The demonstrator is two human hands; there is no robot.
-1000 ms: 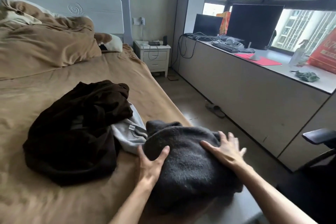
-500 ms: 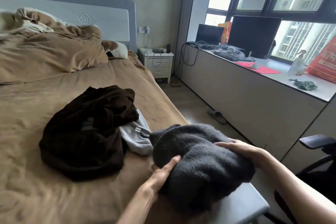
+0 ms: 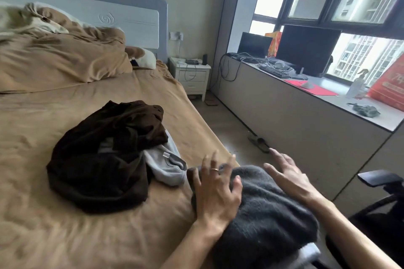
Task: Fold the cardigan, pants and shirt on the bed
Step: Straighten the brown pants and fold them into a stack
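Both hands have lifted from clasping the dark grey cardigan (image 3: 262, 207), at the bed (image 3: 87, 236) corner: left hand (image 3: 215, 190) and right hand (image 3: 288, 172) spread flat; soft, bulky, take its edges.

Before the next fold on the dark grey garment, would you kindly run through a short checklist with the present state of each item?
1. Both hands free: ok. The left hand and right hand are spread open, gripping nothing.
2. Dark grey garment fully on the bed: not ok; it lies at the corner, partly over the edge.
3. Garment spread flat: not ok; it is a rounded bundle.
4. Other clothes clear of it: ok. The brown garment and light grey garment lie apart, to the left.
5. Which garment is the cardigan: cannot tell.
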